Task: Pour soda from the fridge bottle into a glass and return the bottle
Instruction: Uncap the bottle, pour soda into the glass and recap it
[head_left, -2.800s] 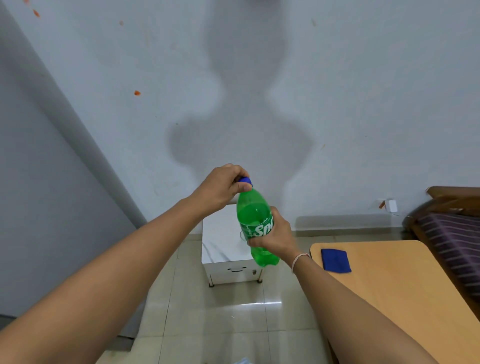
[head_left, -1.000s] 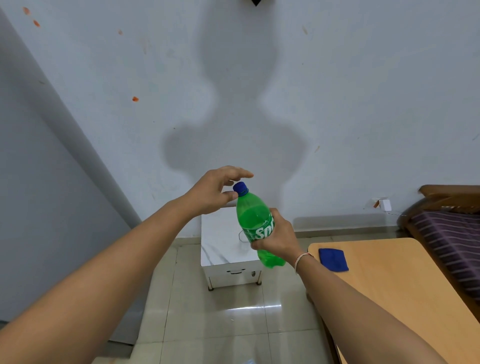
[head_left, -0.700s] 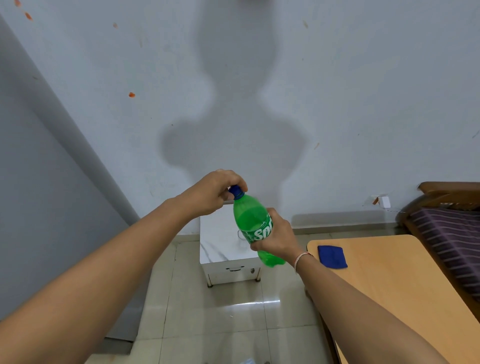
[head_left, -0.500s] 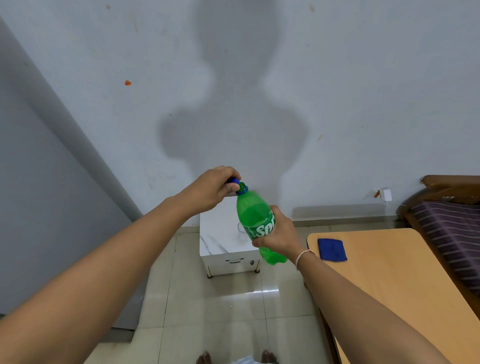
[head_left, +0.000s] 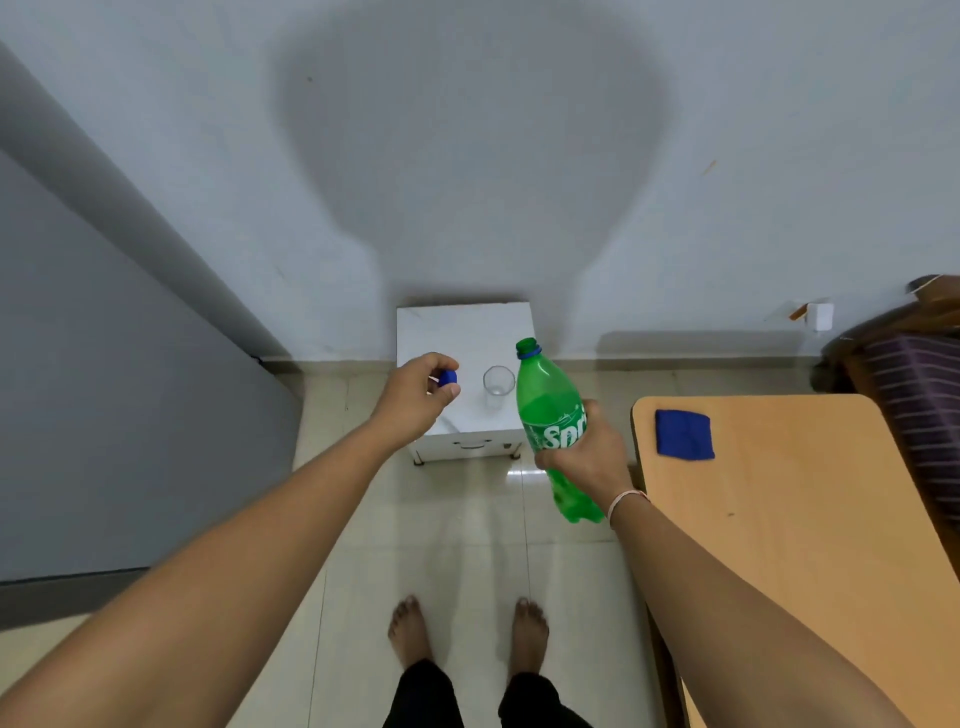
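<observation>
My right hand (head_left: 587, 457) grips a green soda bottle (head_left: 548, 400) around its label, nearly upright, its neck open with only the blue ring left on it. My left hand (head_left: 415, 397) pinches the blue cap (head_left: 448, 376) between thumb and fingers, apart from the bottle and over the left part of a small white stand (head_left: 467, 327). A clear empty glass (head_left: 497, 384) stands on that stand, between my two hands and just left of the bottle.
A wooden table (head_left: 789, 519) with a blue cloth (head_left: 683, 434) fills the right side. Behind it is a striped cushioned seat (head_left: 914, 389). A grey panel (head_left: 104, 389) lines the left. My bare feet (head_left: 467, 631) stand on the tiled floor.
My left hand twisted the cap off and drew it left, away from the bottle's neck. The view tilted down, so the glass and my feet now show.
</observation>
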